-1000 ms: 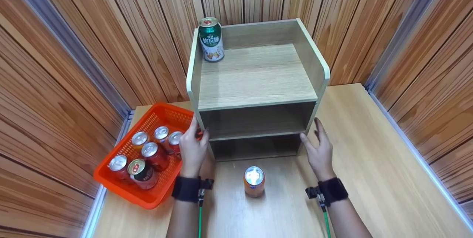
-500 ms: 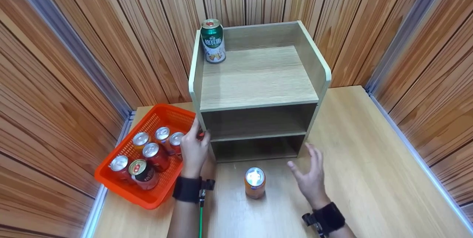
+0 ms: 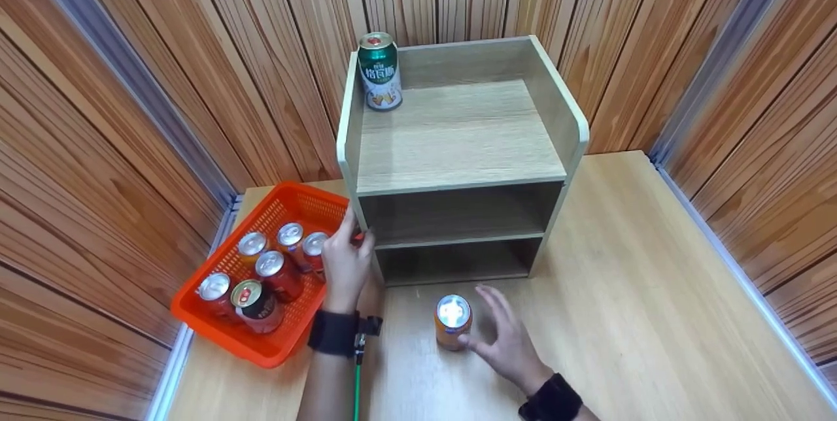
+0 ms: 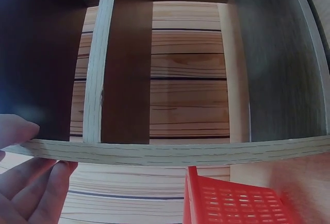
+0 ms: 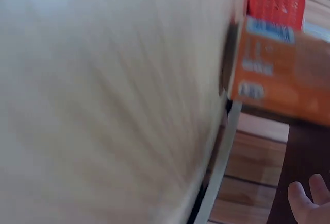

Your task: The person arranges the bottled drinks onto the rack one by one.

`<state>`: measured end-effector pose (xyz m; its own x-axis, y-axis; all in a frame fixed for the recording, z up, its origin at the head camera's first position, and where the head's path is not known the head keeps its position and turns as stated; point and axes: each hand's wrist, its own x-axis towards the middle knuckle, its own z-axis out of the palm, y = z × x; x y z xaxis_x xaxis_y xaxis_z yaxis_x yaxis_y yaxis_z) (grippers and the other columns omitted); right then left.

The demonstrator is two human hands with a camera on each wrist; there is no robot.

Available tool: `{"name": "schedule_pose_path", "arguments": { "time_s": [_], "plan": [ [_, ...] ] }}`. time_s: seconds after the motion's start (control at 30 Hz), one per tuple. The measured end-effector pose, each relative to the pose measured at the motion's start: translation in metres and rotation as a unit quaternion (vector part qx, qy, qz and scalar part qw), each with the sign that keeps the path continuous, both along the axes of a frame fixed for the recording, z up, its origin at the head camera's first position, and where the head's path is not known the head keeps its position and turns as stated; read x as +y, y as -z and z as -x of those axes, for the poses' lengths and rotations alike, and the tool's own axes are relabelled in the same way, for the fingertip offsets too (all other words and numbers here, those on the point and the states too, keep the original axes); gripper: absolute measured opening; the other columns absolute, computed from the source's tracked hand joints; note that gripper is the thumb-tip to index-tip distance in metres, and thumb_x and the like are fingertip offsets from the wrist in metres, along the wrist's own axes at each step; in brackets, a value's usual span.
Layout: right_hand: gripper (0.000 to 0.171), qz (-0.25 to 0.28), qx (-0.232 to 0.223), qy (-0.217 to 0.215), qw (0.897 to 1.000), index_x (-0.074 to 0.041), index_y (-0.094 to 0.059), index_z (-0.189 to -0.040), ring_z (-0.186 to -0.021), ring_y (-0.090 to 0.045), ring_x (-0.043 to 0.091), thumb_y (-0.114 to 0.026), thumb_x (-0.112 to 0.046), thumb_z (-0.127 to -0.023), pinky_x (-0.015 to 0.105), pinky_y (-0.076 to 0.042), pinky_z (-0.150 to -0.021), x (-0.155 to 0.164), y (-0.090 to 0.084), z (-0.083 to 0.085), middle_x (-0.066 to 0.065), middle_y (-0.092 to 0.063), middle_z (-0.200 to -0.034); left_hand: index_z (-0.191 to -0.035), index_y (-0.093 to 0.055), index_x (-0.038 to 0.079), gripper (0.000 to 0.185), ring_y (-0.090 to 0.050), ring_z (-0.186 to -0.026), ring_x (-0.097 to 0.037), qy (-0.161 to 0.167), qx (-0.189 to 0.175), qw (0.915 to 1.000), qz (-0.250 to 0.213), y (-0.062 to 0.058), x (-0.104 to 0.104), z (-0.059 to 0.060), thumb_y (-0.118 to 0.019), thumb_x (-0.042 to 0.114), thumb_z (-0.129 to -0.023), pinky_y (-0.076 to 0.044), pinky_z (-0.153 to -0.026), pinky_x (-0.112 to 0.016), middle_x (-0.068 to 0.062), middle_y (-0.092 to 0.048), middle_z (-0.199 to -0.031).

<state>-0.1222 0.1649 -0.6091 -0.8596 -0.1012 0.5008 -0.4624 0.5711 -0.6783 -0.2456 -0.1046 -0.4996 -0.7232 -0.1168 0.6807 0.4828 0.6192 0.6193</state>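
Note:
A small wooden shelf unit point(image 3: 458, 136) stands against the back wall. My left hand point(image 3: 344, 269) grips its left side panel point(image 4: 170, 153), the thumb on the inner face and the fingers outside, as the left wrist view shows. On the table before the shelf stands an upright orange can point(image 3: 451, 337), which looms large and blurred in the right wrist view. My right hand point(image 3: 509, 346) is just right of this can, fingers spread, the thumb close to its side; whether it touches I cannot tell.
A red plastic basket point(image 3: 216, 336) with several upright drink cans stands left of the shelf. A green and white can point(image 3: 380, 78) is at the top shelf's back left corner. Wood-panelled walls enclose the table at the back and both sides.
My right hand has left the shelf's right side and come down and left to the orange can. The left hand keeps its place on the panel.

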Motion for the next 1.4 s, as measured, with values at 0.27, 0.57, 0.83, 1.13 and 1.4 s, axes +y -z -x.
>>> {"name": "schedule_pose_path", "arguments": {
  "time_s": [0.27, 0.57, 0.83, 1.13, 1.4],
  "plan": [
    [0.089, -0.016, -0.038, -0.019, 0.999, -0.008, -0.043, -0.145, -0.128, -0.047, 0.029, -0.081, -0.047, -0.074, 0.053, -0.043, -0.098, -0.016, -0.001, 0.001, 0.005, -0.046, -0.143, -0.137, -0.056, 0.004, 0.063, -0.07, -0.082, -0.031, 0.001, 0.016, 0.9999, -0.004, 0.0, 0.0, -0.001, -0.073, -0.006, -0.077, -0.056, -0.078, -0.045, -0.022, -0.07, -0.101],
    [0.083, -0.037, -0.037, -0.003, 0.999, -0.005, -0.049, -0.138, -0.114, -0.057, 0.022, -0.087, -0.033, -0.07, 0.048, -0.049, -0.089, -0.024, -0.003, 0.008, 0.0, -0.058, -0.124, -0.137, -0.055, 0.004, 0.061, -0.07, -0.088, -0.027, 0.003, 0.017, 0.9998, 0.004, 0.0, -0.001, 0.0, -0.072, -0.005, -0.079, -0.056, -0.077, -0.039, -0.017, -0.071, -0.106],
    [0.075, -0.019, -0.019, -0.009, 1.0, -0.003, -0.057, -0.13, -0.109, -0.059, 0.02, -0.09, -0.026, -0.067, 0.043, -0.051, -0.088, -0.022, -0.005, 0.011, 0.0, -0.058, -0.121, -0.139, -0.054, 0.009, 0.062, -0.07, -0.087, -0.027, 0.004, -0.005, 1.0, -0.002, 0.001, 0.0, 0.001, -0.073, -0.002, -0.081, -0.056, -0.079, -0.039, -0.016, -0.071, -0.103],
    [0.074, 0.011, 0.05, -0.04, 0.998, 0.002, -0.057, -0.13, -0.111, -0.058, 0.025, -0.089, -0.023, -0.068, 0.041, -0.047, -0.095, -0.013, -0.03, 0.014, 0.008, -0.057, -0.125, -0.141, -0.053, 0.009, 0.064, -0.07, -0.09, -0.027, 0.007, -0.005, 0.9999, -0.006, 0.002, 0.0, 0.001, -0.073, -0.002, -0.081, -0.055, -0.081, -0.039, -0.015, -0.071, -0.107],
    [0.077, 0.082, 0.142, -0.098, 0.982, 0.012, -0.052, -0.13, -0.109, -0.058, 0.031, -0.087, 0.001, -0.061, 0.025, -0.048, -0.093, -0.003, -0.084, 0.027, 0.024, -0.057, -0.122, -0.14, -0.054, 0.009, 0.063, -0.07, -0.091, -0.027, 0.0, 0.001, 1.0, -0.003, 0.004, 0.0, 0.002, -0.072, -0.002, -0.081, -0.055, -0.081, -0.041, -0.016, -0.07, -0.106]
  ]
}}
